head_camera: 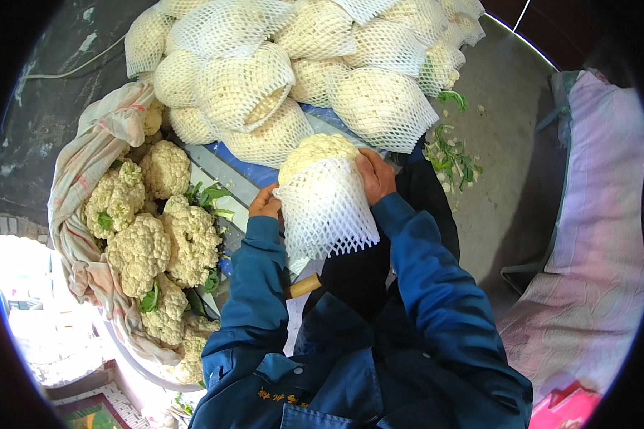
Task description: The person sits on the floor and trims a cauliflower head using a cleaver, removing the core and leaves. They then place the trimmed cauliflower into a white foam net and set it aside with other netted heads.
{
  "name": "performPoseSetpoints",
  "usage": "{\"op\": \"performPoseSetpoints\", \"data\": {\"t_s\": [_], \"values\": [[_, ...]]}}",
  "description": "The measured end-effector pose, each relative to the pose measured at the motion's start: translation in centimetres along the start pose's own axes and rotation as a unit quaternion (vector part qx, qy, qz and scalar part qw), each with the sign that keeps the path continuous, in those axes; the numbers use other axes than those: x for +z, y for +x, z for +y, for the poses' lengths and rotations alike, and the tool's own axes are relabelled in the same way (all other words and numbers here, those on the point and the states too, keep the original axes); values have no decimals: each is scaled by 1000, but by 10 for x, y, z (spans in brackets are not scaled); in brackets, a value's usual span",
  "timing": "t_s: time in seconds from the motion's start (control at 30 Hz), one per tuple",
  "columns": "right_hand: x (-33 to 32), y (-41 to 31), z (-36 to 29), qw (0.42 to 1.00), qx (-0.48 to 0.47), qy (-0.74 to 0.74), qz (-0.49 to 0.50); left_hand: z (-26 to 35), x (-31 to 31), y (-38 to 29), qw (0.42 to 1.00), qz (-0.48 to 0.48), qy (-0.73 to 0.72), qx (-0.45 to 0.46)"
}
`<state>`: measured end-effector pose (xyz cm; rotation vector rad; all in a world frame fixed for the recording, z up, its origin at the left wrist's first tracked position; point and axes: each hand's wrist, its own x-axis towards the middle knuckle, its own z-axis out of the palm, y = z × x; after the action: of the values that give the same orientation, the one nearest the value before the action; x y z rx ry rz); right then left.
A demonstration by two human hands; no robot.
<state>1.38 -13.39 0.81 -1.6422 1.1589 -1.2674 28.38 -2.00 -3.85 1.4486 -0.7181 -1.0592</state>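
A cauliflower head (316, 153) is partly inside a white foam net sleeve (330, 209) in front of my body; its curd shows at the top, and the sleeve's lower end hangs loose. My left hand (266, 204) grips the left edge of the sleeve. On the right side, my right hand (375, 174) holds the cauliflower and the net, its thumb near the bare curd. Beyond both hands lies a pile of cauliflowers in foam nets (241, 88). Several unwrapped cauliflowers (139, 254) with bits of green leaf lie to the left.
A cloth sack (86, 177) with rolled edges surrounds the unwrapped heads. A wooden handle (303, 286) sticks out beside my left forearm. Leaf scraps (453, 158) lie on the concrete floor at right, near a seat or bed with a pinkish cover (595, 214). A pale cord (75, 72) crosses the dark surface upper left.
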Motion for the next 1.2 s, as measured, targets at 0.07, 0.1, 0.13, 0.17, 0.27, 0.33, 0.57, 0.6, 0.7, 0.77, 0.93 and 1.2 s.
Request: {"op": "performPoseSetpoints", "data": {"t_s": [0.07,0.1,0.13,0.17,0.27,0.33,0.57,0.6,0.7,0.77,0.93,1.2], "values": [[-2,0,-1,1000,2,-8,-12,3,7,-3,994,-25,-103,-13],[-3,0,-5,1000,15,5,-18,6,11,-4,991,-37,-125,-11],[-3,0,-9,999,28,17,-24,9,13,-6,988,-48,-146,-8],[-3,-1,-12,998,41,30,-31,13,14,-8,989,-46,-139,-20],[-7,-2,-12,991,96,83,-34,34,23,-17,991,-39,-118,-53],[-8,-6,-8,987,103,122,-23,53,32,-31,992,-22,-99,-72],[-40,-9,91,852,241,453,-101,84,77,-69,981,-100,-137,90],[-43,-17,81,777,250,567,-113,82,83,-72,980,-106,-122,116],[-50,-40,25,720,276,624,-123,104,101,-103,978,-93,-89,162],[-65,-53,-8,686,286,658,-121,105,110,-110,976,-96,-53,190],[-90,-79,-37,673,219,695,-128,120,144,-128,969,-107,-38,221],[-100,-102,-51,655,167,735,-56,119,172,-144,943,-173,-39,280]]}}
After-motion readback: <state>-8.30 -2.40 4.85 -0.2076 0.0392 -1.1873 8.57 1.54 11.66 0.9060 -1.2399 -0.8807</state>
